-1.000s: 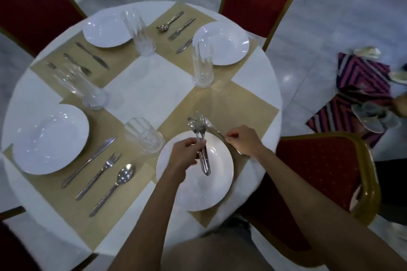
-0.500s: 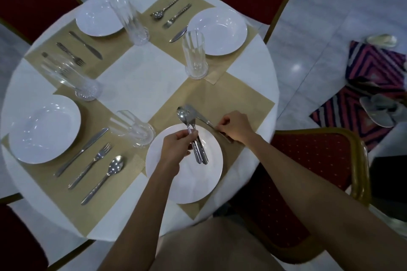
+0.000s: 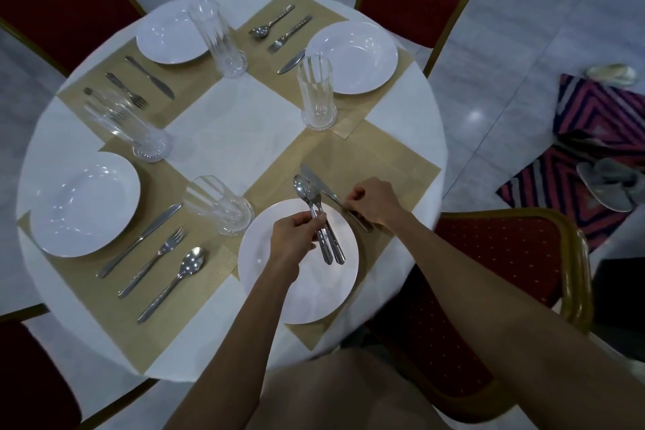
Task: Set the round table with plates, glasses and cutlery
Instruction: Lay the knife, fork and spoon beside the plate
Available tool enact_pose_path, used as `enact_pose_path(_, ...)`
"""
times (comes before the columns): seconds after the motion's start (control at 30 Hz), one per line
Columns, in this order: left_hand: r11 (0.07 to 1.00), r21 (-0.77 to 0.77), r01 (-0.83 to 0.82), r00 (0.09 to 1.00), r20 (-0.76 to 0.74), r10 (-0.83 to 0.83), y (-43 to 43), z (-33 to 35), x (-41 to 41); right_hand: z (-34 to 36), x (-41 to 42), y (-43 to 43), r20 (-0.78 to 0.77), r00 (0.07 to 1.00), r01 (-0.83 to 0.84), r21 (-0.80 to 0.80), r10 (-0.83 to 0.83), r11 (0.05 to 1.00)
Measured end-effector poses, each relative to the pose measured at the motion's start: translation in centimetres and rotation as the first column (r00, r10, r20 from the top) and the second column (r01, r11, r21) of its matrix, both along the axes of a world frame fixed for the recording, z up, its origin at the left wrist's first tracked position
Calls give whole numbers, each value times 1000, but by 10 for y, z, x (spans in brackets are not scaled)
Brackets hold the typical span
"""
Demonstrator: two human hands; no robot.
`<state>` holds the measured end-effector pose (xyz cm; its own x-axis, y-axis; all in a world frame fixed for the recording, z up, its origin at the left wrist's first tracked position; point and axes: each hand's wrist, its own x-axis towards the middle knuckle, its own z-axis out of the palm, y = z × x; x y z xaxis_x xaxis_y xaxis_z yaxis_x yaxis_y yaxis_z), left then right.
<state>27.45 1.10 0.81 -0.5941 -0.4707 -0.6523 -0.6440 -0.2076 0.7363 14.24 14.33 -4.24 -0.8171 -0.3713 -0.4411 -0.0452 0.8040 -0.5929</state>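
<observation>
Now | right hand (image 3: 375,202) pinches knife (image 3: 323,187) handle, blade brought down to placemat (image 3: 384,164) just ahead of it | left hand (image 3: 291,237) grips spoon (image 3: 299,184) and fork (image 3: 316,200) over plate (image 3: 314,297) | fourth setting nearly complete.

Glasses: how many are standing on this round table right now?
4. Far-left glass by the far plate, far-right glass towards the middle, left glass, and near glass beside the nearest plate. None appears hidden.
</observation>
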Motion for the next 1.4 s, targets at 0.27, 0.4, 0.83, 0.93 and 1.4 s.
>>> enact_pose_path(0.27,998,43,-39,999,-28,40,8,1,-14,43,31,16,120,985,147,-222,-122,964)
enact_pose_path(0.4,997,62,-43,999,-31,45,15,5,-24,45,42,34,149,976,185,-194,-158,963)
enact_pose_path(0.83,995,100,10,999,-49,-5,28,8,-40,55,32,52,452,889,256,-358,-73,898)
enact_pose_path(0.93,998,70,2,999,-38,1,26,6,-40,54,25,53,440,894,252,-334,-86,908)
enact_pose_path(1.4,1000,-2,-16,999,-32,16,19,0,-41,30,-23,58,10,984,179,-33,-178,983)
